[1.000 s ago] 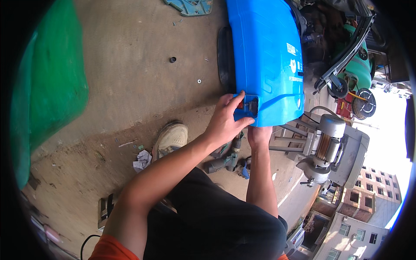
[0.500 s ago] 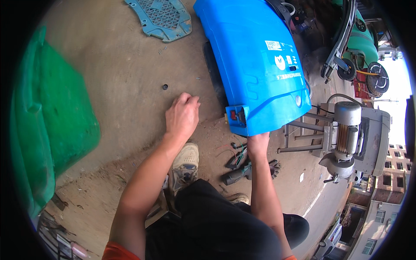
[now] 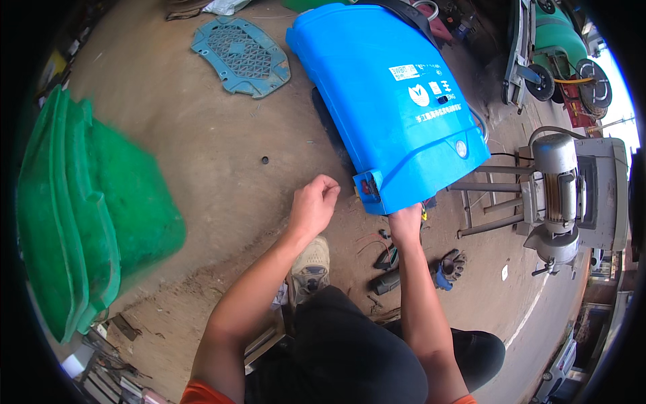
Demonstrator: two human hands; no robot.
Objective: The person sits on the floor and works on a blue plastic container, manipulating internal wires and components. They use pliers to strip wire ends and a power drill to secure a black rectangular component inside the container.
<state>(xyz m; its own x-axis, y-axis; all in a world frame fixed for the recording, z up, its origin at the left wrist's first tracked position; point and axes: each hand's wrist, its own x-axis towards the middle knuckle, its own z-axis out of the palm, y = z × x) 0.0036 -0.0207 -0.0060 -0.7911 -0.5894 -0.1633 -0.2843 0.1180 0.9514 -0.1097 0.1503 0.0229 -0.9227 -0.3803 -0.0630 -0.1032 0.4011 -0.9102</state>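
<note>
Blue container: the large moulded blue container (image 3: 397, 114) lies ahead of the person, slanting across the upper middle of the view, white print on its broad face; its contents are hidden by the opaque wall.
Corner recess: at the container's near left corner, a small recess (image 3: 377, 199) houses a red switch (image 3: 366, 187) and a dark fitting.
Right hand: the right hand (image 3: 407, 222) reaches to the container's near end, its fingers concealed under or inside the edge; whether this grip is apart or clamped on something cannot be told.
Wiring: a bit of yellow wire (image 3: 424, 214) shows just beside the right hand.
Left hand: the left hand (image 3: 313, 205) is held apart from the container, near the recess, fingers curled and thumb close to the forefinger; whether this grip is fully together, or pinches something small, cannot be told.
Green bin: a ridged green bin (image 3: 145, 202) occupies the left side; its interior is turned out of sight.
Teal tank: a rounded teal tank (image 3: 560, 37) stands in the background at upper right, beside wheels; its contents cannot be seen.
Ground: on the ground (image 3: 222, 135) lie a teal lattice plate (image 3: 242, 57), a small dark ring (image 3: 264, 160), a dark tool (image 3: 385, 283) partly behind the right forearm, and a grey-and-blue glove (image 3: 452, 268).
Motor: a metal motor unit (image 3: 558, 195) stands at right.
</note>
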